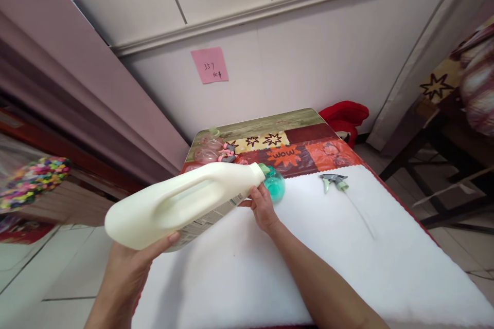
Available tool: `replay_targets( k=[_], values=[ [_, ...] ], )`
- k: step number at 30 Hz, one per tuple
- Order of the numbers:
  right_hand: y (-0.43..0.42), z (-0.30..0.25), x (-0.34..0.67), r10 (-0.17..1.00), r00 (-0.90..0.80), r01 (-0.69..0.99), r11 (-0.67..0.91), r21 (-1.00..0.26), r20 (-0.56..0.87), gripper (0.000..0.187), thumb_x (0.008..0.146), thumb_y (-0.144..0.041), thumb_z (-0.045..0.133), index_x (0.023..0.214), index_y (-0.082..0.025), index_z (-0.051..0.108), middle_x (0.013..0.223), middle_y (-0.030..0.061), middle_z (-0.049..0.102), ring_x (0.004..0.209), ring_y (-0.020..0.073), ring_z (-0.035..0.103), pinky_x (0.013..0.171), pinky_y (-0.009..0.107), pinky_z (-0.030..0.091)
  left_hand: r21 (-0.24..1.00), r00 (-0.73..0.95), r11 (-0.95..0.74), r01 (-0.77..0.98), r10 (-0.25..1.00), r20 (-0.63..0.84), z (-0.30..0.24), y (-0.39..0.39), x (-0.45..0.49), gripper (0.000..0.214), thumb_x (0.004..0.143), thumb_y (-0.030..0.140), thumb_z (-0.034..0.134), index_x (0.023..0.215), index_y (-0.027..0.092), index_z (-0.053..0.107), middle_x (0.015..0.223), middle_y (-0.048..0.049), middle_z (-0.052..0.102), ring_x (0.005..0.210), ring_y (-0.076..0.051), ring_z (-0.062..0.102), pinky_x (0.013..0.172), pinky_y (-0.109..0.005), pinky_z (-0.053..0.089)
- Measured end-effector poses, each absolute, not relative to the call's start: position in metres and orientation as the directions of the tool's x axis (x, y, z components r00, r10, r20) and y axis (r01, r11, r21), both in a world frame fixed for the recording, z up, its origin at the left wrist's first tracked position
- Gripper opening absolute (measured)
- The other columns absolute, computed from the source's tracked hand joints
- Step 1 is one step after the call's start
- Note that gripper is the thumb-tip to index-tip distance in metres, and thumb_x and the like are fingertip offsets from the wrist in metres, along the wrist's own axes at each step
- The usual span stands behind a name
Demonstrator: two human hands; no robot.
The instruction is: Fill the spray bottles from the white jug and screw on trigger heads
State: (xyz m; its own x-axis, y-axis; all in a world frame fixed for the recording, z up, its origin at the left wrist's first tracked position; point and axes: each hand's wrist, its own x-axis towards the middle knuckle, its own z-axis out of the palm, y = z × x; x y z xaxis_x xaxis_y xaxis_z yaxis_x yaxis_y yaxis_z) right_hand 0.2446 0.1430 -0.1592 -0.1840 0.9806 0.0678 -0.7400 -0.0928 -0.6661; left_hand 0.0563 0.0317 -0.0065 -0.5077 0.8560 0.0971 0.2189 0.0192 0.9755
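A large pale cream detergent jug (208, 185) is tilted nearly flat above the table, its neck pointing right. My left hand (135, 262) grips it from below near the base. Under the neck, my right hand (263, 208) has its fingers closed against the jug. The jug's mouth meets the top of a round clear bottle (278, 185) with green liquid inside; whether they touch is hard to tell. To the right, a grey and green spray trigger head (335, 181) lies on the white cloth with its thin tube trailing toward me.
Clear bottles (206, 156) with pink and grey spray heads stand at the table's back left. White fluffy cloth (339, 267) covers the near part. Behind are a wall with a pink note (210, 65) and a red plush item (343, 118). A dark stool (424, 149) stands right.
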Motion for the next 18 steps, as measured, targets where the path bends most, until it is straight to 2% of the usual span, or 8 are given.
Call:
replay_targets(
  k=[13, 18],
  values=[
    [0.1436, -0.1599, 0.2444, 0.978, -0.194, -0.744, -0.099, -0.661, 0.071, 0.058, 0.083, -0.056, 0.073, 0.13, -0.025, 0.059, 0.115, 0.0053, 0.069, 0.087, 0.019, 0.07, 0.064, 0.035, 0.068, 0.975, -0.515, 0.014, 0.22, 0.851, 0.104, -0.0071, 0.0332, 0.0542, 0.09, 0.042, 0.026, 0.097, 0.127, 0.023, 0.07, 0.12, -0.0071, 0.077, 0.112, -0.031, 0.071, 0.083, -0.028, 0.063],
    [0.1441, -0.1615, 0.244, 0.977, -0.198, -0.747, -0.103, -0.657, 0.072, 0.057, 0.082, -0.055, 0.074, 0.129, -0.025, 0.06, 0.115, 0.0047, 0.068, 0.085, 0.0182, 0.07, 0.065, 0.036, 0.068, 0.977, -0.507, 0.009, 0.213, 0.856, 0.103, -0.0034, 0.0326, 0.0592, 0.088, 0.043, 0.026, 0.097, 0.127, 0.025, 0.07, 0.123, -0.0053, 0.076, 0.113, -0.029, 0.071, 0.084, -0.025, 0.061]
  ],
)
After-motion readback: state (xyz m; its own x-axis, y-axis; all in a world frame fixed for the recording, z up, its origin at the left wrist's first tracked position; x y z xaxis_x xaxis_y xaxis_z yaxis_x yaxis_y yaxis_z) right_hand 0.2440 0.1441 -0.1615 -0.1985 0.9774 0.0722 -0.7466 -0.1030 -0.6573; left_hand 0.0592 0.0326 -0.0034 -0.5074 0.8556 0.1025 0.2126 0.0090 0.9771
